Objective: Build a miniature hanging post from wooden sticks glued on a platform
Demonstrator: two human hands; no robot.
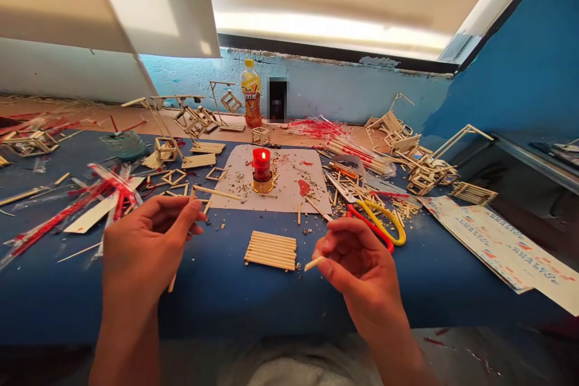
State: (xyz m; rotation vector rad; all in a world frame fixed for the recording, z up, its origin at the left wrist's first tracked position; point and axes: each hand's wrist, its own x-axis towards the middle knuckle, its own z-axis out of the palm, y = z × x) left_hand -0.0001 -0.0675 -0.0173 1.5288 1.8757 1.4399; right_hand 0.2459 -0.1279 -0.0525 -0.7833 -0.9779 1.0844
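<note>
My left hand (156,241) is closed in a pinch on a frame of thin wooden sticks (219,193). One stick of it points right toward the candle, and a lower end shows beneath the hand; my fingers hide the rest. Between the thumb and fingers of my right hand (357,271) is a short wooden stick (314,263), its free end pointing left. A small raft of sticks (270,250) lies flat on the blue table (226,307) between both hands. Behind it, a lit red candle (261,163) stands upright on a gold base.
Under the candle is a crumb-covered pale sheet (289,202). Scissors with red and yellow handles (384,223) lie beyond my right hand. Stick models (429,169), plastic wrappers (108,187) and printed card (497,247) lie around. A drink bottle (251,96) stands by the wall.
</note>
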